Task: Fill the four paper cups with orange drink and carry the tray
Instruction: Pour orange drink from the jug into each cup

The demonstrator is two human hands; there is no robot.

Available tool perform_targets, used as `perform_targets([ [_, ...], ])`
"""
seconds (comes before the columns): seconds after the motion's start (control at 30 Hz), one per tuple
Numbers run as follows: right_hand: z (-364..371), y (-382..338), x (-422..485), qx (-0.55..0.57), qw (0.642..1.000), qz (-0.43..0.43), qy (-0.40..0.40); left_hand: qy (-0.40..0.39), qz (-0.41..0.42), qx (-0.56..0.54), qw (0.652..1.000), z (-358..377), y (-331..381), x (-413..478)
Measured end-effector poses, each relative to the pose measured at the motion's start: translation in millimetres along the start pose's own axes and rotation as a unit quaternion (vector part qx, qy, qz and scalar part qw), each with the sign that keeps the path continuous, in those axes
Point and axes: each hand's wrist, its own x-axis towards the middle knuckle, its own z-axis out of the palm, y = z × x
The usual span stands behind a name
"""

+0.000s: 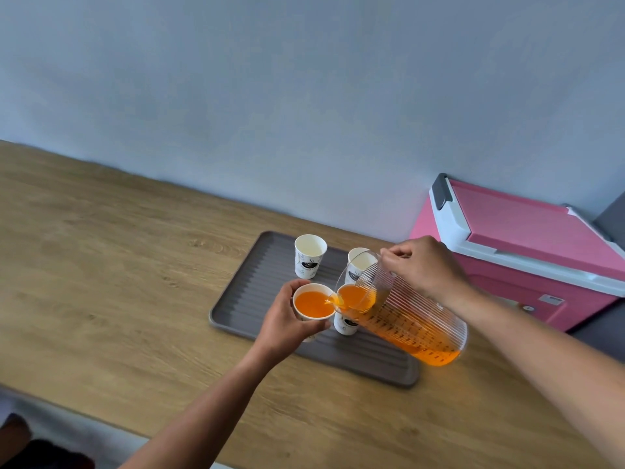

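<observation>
A grey ribbed tray [257,292] lies on the wooden table. My left hand [287,319] grips a paper cup [313,304] nearly full of orange drink, held over the tray. My right hand [426,269] tilts a clear ribbed pitcher [406,316] of orange drink, whose spout pours into that cup. An empty cup [309,255] stands at the tray's far side. A second empty cup [358,262] shows behind the pitcher's rim. Another cup [345,326] stands under the pitcher, its contents hidden.
A pink cooler box [527,252] with a white rim stands at the right against the blue wall. The wooden table [118,265] extends far to the left of the tray, with its front edge at lower left.
</observation>
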Motion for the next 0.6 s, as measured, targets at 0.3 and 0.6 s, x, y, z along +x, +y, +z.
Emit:
perform_targets([
  [0.3, 0.3, 16.1, 4.2, 0.064, 0.997, 0.031, 0.04, -0.001, 0.008, -0.019, 1.0, 0.4, 4.6, 10.0],
  [0.6, -10.6, 25.9, 4.1, 0.133, 0.985, 0.053, 0.095, 0.007, 0.02, -0.017, 1.0, -4.1, 10.3, 30.8],
])
